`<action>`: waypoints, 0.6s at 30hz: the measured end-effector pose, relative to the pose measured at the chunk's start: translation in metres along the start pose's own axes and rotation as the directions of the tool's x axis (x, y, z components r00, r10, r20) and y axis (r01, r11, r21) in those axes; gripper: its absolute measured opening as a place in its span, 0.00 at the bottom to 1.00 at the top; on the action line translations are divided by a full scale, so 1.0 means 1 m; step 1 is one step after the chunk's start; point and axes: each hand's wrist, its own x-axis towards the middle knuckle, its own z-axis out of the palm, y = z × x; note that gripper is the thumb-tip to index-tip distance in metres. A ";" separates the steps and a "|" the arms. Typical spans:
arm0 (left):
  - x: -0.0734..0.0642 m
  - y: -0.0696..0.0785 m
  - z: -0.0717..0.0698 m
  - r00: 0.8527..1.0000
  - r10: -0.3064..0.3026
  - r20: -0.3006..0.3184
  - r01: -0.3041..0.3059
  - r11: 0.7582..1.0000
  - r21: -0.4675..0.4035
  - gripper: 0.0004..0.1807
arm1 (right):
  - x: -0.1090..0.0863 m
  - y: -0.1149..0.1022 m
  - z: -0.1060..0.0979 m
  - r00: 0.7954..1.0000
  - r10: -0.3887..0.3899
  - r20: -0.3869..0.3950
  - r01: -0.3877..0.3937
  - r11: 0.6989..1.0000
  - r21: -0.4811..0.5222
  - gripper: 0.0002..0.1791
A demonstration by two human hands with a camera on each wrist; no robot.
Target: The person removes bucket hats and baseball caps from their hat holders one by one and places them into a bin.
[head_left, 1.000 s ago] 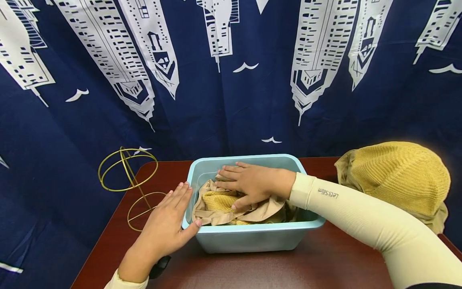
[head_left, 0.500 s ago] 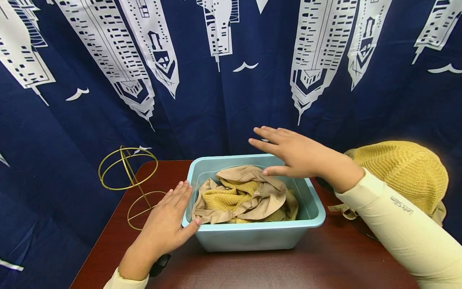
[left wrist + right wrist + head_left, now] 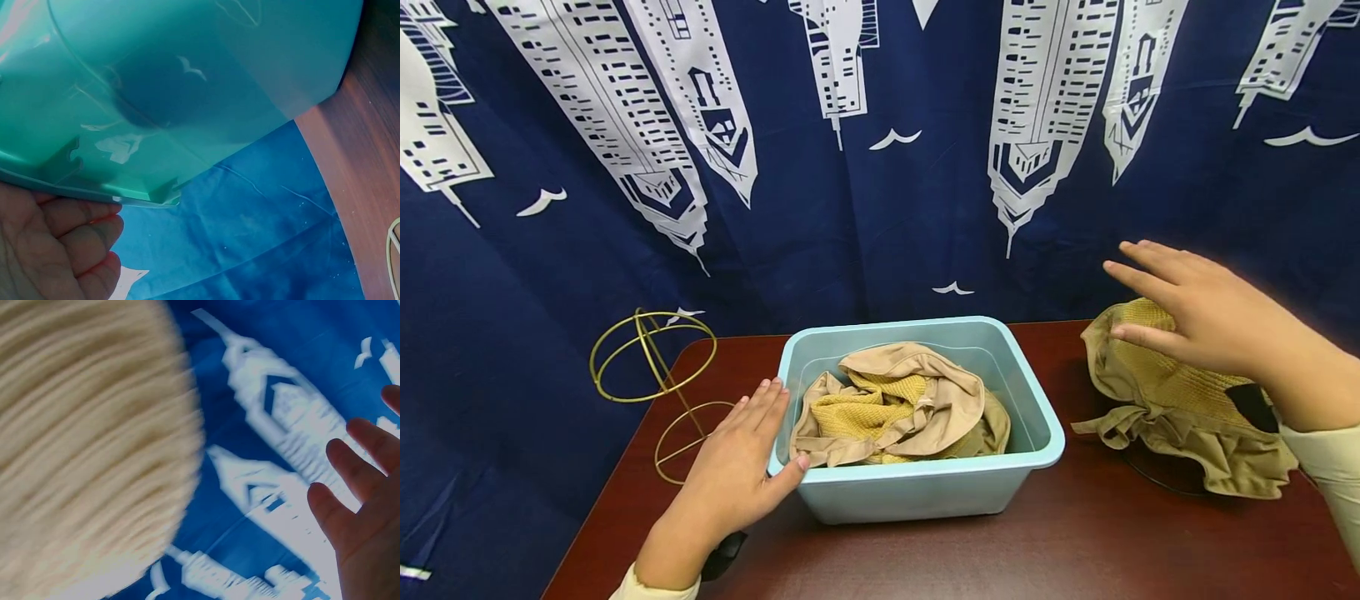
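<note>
My left hand [image 3: 733,458] rests with straight fingers on the left rim of a light blue plastic tub [image 3: 925,492]. In the left wrist view the fingers [image 3: 87,240] lie along the tub's rim [image 3: 94,195]. Inside the tub lie crumpled yellow knit and beige cloth hats [image 3: 895,408]. My right hand [image 3: 1217,321] hovers with spread fingers over a yellow knit hat [image 3: 1172,383] with a beige ruffled brim and tied bow, at the table's right. In the right wrist view the hat's ribbed crown [image 3: 94,437] fills the left side, apart from the fingers [image 3: 353,469].
A gold wire hat stand [image 3: 666,387] stands left of the tub, partly behind my left hand. Under the right-hand hat a dark wire ring shows. The dark red wooden table [image 3: 1000,558] backs onto a navy curtain [image 3: 925,217] with white skyline prints.
My right hand has lifted off the cloth in the tub and moved right, over the hat there. My left hand stays on the rim. The head view has shifted slightly.
</note>
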 end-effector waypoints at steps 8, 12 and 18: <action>-0.001 -0.001 -0.001 1.000 0.003 0.011 -0.003 0.999 0.033 0.44 | -0.039 0.036 0.013 0.992 0.120 0.030 -0.117 0.990 -0.077 0.41; 0.000 0.000 -0.002 1.000 0.006 0.017 -0.007 0.999 0.045 0.45 | -0.054 0.049 0.019 0.987 0.154 0.048 -0.149 0.985 -0.087 0.40; 0.001 0.001 -0.002 1.000 0.005 0.027 -0.007 0.999 0.052 0.45 | -0.063 0.058 0.026 0.982 0.173 0.070 -0.168 0.983 -0.071 0.42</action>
